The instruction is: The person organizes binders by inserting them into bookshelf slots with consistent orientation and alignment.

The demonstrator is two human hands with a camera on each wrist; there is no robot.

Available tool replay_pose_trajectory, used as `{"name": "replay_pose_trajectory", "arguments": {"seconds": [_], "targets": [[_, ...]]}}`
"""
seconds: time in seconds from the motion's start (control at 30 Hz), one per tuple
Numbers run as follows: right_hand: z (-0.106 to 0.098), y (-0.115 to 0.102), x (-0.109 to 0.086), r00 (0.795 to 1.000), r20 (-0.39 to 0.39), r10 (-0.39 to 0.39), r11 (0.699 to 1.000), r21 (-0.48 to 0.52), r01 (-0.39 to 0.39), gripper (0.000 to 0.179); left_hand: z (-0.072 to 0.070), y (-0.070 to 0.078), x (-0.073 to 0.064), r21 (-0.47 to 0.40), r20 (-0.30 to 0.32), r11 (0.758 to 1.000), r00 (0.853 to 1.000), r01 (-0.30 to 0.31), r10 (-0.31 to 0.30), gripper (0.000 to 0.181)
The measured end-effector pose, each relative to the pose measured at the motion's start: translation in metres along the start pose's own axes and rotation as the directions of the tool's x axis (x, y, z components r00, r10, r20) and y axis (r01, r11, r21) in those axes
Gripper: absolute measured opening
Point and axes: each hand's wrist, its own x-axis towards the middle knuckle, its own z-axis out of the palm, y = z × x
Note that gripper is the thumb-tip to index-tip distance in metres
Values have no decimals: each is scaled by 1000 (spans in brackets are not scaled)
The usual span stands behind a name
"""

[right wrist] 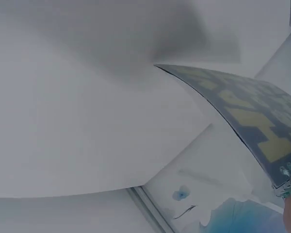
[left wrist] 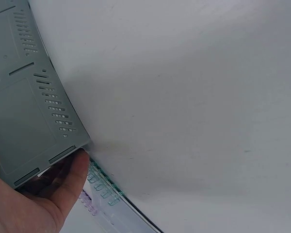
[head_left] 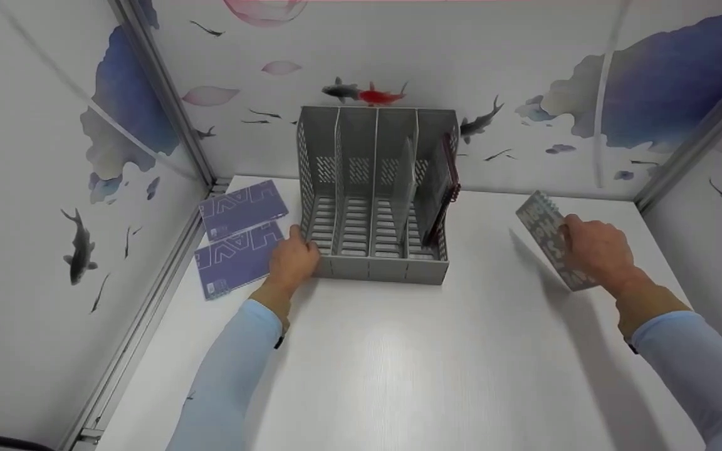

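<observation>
A grey desktop file rack [head_left: 383, 270] with several slots stands at the back of the table. My left hand [head_left: 294, 258] grips its front left corner; in the left wrist view that hand [left wrist: 34, 208] has its fingers around the edge of the rack [left wrist: 26, 121]. Off to the right, my right hand [head_left: 599, 250] holds a grey spiral notebook [head_left: 543, 228] tilted above the table. The notebook's cover [right wrist: 262, 121] shows large pale letters in the right wrist view, where most of the hand is out of sight.
Two purple spiral notebooks [head_left: 242, 210] [head_left: 235, 260] lie left of the rack, close to the left hand. Inside the rack stand a dark red spiral notebook [head_left: 439, 191] and a pale, thin notebook [head_left: 405, 188]. Printed wall panels [head_left: 524, 56] enclose the white table [head_left: 386, 376].
</observation>
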Motion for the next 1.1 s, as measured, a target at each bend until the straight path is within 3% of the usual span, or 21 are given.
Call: {"name": "replay_pose_trajectory", "arguments": {"seconds": [0.27, 0.53, 0.73, 0.97, 1.1], "targets": [[-4, -14, 1, 1000, 6, 21, 998, 65, -21, 32, 0, 0, 1, -21, 17, 1000, 1000, 19, -19, 68], [-7, -25, 0, 998, -57, -35, 999, 29, 37, 31, -1, 2, -1, -28, 0, 999, 1000, 16, -16, 64], [-8, -34, -2, 996, -85, -35, 998, 41, 39, 32, -2, 2, -2, -30, -5, 1000, 1000, 3, -4, 63], [-7, -47, -7, 983, -174, -65, 996, 49, 75, 31, -1, 2, -1, -10, -6, 1000, 1000, 10, -10, 65], [-8, -53, -8, 982, -178, -63, 995, 62, 75, 31, -2, 1, -1, -6, -4, 1000, 1000, 11, -11, 66]]}}
